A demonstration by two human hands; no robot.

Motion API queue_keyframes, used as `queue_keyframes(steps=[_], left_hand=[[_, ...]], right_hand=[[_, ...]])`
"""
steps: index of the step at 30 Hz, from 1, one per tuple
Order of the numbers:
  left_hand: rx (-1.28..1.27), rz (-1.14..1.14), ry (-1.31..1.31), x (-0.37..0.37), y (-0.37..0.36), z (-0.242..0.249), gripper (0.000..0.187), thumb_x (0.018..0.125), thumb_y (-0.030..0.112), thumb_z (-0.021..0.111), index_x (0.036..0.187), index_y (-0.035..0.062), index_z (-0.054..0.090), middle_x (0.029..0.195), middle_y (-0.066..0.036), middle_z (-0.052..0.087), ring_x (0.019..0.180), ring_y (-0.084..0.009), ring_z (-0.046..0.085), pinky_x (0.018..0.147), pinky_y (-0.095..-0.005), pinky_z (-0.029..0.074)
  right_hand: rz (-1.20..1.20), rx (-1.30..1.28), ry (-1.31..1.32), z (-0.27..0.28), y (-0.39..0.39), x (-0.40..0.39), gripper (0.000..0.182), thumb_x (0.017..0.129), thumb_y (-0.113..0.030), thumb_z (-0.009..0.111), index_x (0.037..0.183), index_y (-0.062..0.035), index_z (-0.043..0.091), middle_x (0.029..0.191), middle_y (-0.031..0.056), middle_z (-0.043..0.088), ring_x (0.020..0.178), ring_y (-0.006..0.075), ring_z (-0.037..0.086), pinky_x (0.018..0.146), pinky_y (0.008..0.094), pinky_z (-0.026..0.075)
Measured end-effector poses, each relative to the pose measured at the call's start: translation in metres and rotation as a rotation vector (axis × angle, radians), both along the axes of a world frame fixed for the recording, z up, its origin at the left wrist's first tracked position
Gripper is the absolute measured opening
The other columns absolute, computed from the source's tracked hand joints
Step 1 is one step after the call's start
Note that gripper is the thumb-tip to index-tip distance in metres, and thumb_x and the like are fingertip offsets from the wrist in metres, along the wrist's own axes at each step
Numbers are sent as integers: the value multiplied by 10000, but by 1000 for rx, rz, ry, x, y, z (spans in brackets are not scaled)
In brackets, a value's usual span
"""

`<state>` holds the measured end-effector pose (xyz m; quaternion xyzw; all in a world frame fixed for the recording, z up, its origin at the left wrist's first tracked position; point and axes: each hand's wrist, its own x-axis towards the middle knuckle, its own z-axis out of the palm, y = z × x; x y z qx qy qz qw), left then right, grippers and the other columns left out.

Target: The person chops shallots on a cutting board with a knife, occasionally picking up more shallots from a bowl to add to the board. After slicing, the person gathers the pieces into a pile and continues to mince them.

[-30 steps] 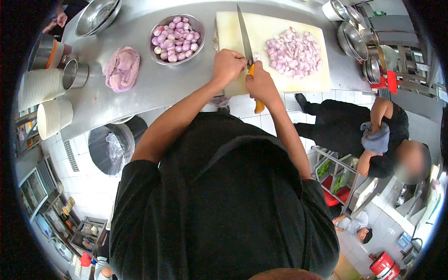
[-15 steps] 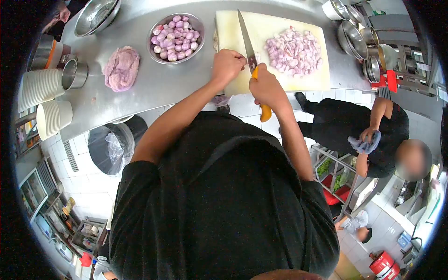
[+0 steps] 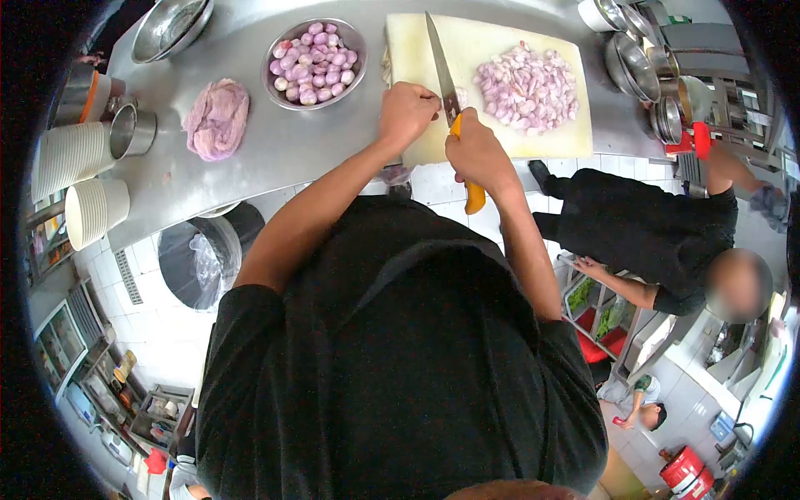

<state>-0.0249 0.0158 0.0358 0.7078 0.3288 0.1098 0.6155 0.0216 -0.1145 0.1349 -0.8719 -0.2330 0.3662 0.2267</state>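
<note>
My right hand (image 3: 477, 150) is wrapped round the yellow handle of a knife (image 3: 443, 71), whose blade points away from me over the cutting board (image 3: 408, 42). Just left of the blade, over the board's left part, my left hand (image 3: 409, 112) has its fingers curled together; anything small between them is hidden. A pile of cut shallots (image 3: 527, 88) lies on the board's right half. To the left of the board a metal bowl (image 3: 361, 71) holds several whole peeled shallots (image 3: 312, 62).
A pinkish cloth (image 3: 217, 119) lies on the steel table (image 3: 192, 187). Stacked white containers (image 3: 97, 212) and a metal cup (image 3: 133, 132) stand at the left, metal bowls (image 3: 631, 69) at the right. A co-worker in black (image 3: 633, 217) stands at the right, beyond the table's edge.
My hands and the knife have barely moved. The co-worker at the right has moved their arms apart, one towards the far right with the cloth, the other onto the metal rack.
</note>
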Motion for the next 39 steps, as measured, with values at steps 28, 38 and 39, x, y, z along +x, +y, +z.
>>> queue_keyframes(steps=[28,38,39], left_hand=[[-15,-29,32,1,2,-2,185,835,133,706,905,-22,779,768,-112,758,676,-157,746,643,-261,577],[45,-40,47,4,-1,-4,196,817,146,689,908,-2,780,721,-110,744,619,-160,721,625,-283,570],[97,-72,77,5,-2,-3,195,823,151,693,918,5,780,714,-110,740,602,-163,712,618,-289,567]], right_hand=[[-5,36,-17,-4,0,-4,218,905,-74,455,1046,88,413,738,279,648,506,326,670,473,429,547],[12,139,-219,-78,-4,9,247,895,-92,499,1069,71,433,733,281,645,534,349,668,503,439,547],[8,149,-236,-77,-7,15,250,898,-99,507,1075,64,441,734,278,647,534,349,667,505,441,544]])
